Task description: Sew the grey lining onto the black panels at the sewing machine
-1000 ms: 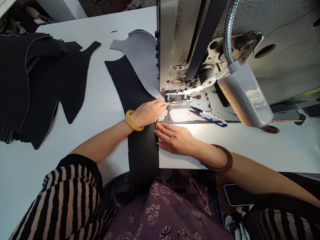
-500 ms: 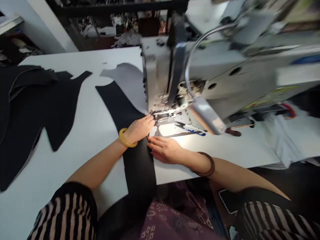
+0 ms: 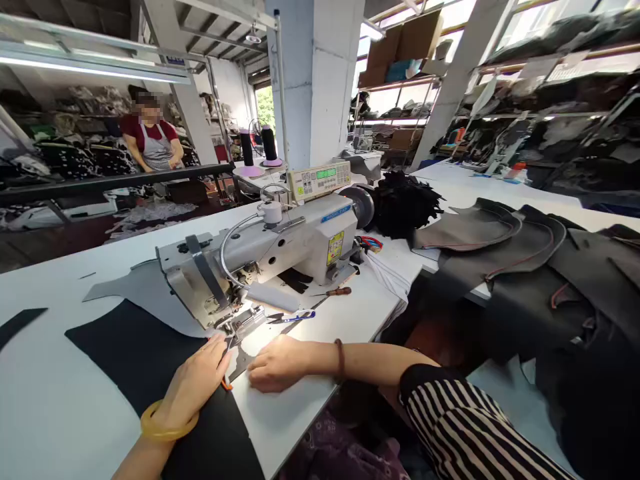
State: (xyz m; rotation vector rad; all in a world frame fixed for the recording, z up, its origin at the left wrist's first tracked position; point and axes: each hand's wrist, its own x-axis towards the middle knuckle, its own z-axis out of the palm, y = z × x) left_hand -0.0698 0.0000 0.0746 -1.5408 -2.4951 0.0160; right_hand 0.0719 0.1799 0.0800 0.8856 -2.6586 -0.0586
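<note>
My left hand (image 3: 197,373), with a yellow bangle at the wrist, lies flat on a black fabric panel (image 3: 135,353), fingertips close to the presser foot of the sewing machine (image 3: 310,233). A light grey piece (image 3: 150,293) lies against the panel's far edge and runs to the needle area. By my left thumb an orange strip (image 3: 227,385) shows at the panel's edge. My right hand (image 3: 277,365) rests on the white table right of the panel, fingers curled in and nothing visible in them. Blue-handled thread snips (image 3: 295,317) lie beyond it.
An awl-like tool with a brown handle (image 3: 339,291) lies near the machine base. The machine's lamp (image 3: 273,298) hangs low over the needle area. Grey-black sewn pieces (image 3: 520,247) are heaped at right, beside a dark bundle (image 3: 405,203). A co-worker (image 3: 153,137) stands at far left.
The view has swung up and to the right, bringing the room and the heaped pieces into sight. My right hand has moved away from the panel's edge and its fingers have curled in.
</note>
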